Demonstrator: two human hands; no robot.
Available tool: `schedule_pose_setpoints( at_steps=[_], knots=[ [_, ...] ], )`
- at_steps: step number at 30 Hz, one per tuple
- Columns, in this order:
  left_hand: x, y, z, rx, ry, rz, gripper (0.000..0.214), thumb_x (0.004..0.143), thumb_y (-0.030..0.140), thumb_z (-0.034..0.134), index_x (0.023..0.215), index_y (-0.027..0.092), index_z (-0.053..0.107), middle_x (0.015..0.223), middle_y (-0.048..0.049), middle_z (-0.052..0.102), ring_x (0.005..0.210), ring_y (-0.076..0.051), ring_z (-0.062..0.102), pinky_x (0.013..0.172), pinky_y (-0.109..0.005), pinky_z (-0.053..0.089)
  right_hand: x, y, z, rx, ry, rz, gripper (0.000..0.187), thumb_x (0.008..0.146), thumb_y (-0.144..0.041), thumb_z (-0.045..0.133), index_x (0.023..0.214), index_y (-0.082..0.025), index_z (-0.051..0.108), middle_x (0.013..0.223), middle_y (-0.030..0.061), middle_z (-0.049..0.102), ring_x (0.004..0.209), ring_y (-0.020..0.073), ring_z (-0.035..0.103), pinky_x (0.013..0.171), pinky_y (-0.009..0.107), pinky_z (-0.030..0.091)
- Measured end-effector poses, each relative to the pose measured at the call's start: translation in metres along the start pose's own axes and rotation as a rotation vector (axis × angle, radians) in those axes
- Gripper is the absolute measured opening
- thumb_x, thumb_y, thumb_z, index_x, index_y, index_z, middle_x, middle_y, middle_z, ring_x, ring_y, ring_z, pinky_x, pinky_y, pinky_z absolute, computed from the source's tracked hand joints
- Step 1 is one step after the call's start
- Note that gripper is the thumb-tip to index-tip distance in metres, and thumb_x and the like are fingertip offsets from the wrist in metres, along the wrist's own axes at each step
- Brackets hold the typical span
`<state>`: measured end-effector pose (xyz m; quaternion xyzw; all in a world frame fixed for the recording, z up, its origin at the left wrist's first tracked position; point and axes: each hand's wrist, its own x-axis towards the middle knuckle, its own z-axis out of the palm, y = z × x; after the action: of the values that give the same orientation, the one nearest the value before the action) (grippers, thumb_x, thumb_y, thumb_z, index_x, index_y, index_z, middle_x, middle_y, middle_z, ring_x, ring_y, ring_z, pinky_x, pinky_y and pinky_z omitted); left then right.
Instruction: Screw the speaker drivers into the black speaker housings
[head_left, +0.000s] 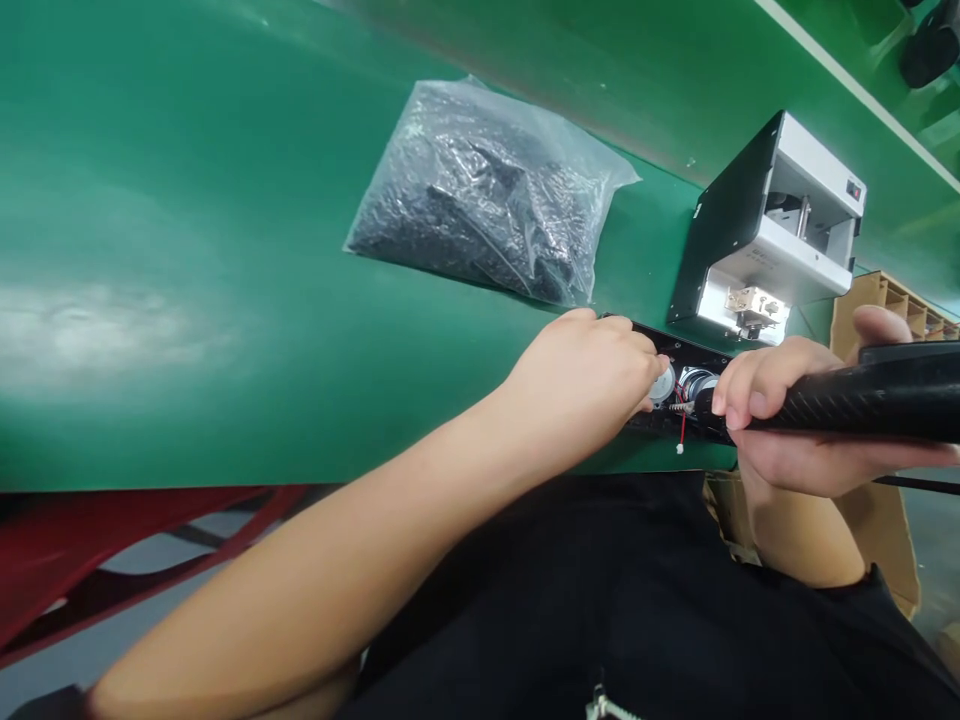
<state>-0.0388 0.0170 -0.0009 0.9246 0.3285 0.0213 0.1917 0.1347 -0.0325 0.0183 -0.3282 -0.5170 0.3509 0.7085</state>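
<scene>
A black rectangular panel [675,350] lies on the green mat, with round silver speakers [679,385] set in it and a red wire [682,430] hanging from it. My left hand [581,375] rests on the panel's near end, with its fingertips against the first speaker. It seems to press the panel rather than grip it. My right hand [787,420] is wrapped around a black electric screwdriver [847,400], whose tip sits among the wires by the second speaker. Part of the panel is hidden under both hands.
A clear plastic bag of small black parts [480,190] lies on the green mat [225,250] beyond the panel. A grey and black screw feeder [765,235] stands to its right. Cardboard dividers [892,310] rise past the mat's far right, and a red frame [112,540] is at lower left.
</scene>
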Motion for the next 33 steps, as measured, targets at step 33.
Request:
schedule_pose_setpoints(
  at_steps=[33],
  knots=[
    [-0.0046,-0.0028,0.0069,-0.043,0.136,0.049,0.017,0.105,0.022,0.073,0.112,0.024,0.087,0.101,-0.0048,0.086,0.096,-0.027,0.075,0.072,-0.039,0.036,-0.0011,-0.0024,-0.0029,-0.101,0.066,0.064,0.075,0.095,-0.094,0.046,0.12,-0.03,0.078,0.056,-0.005,0.066,0.033,0.0169,0.05,0.034,0.032,0.048]
  ],
)
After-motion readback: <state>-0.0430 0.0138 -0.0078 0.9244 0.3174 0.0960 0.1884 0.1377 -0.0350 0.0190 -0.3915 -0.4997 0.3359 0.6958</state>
